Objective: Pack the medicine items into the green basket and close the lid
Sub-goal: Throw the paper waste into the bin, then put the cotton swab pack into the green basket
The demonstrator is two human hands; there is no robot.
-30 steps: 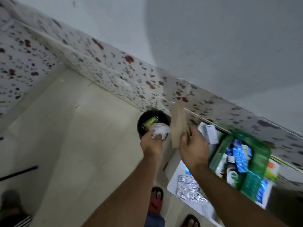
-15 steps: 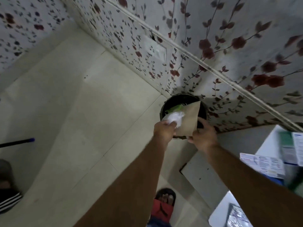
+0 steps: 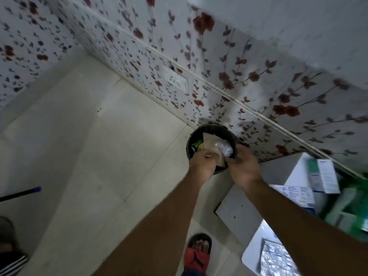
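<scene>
Both my hands hang over a black bin [image 3: 191, 142] on the floor by the flowered wall. My left hand [image 3: 202, 165] pinches the lower edge of a brown paper bag [image 3: 211, 143] that lies in the bin. A crumpled white plastic wad [image 3: 225, 147] rests on the paper. My right hand [image 3: 245, 167] hovers at the bin's right rim with loose fingers. The green basket [image 3: 354, 212] is a blur at the right edge. Beside it are medicine boxes [image 3: 326, 176], a printed leaflet [image 3: 294, 193] and a foil blister sheet [image 3: 278, 259].
My foot in a red sandal [image 3: 198, 253] stands below the bin. A blue-tipped stick [image 3: 20, 193] lies at the left. A person in striped cloth [image 3: 12, 261] is at the lower left. A white low table [image 3: 237, 208] holds the medicine things.
The view swung down and left from the basket to the bin. The white wad left my left hand and the brown paper left my right; both now lie in the bin.
</scene>
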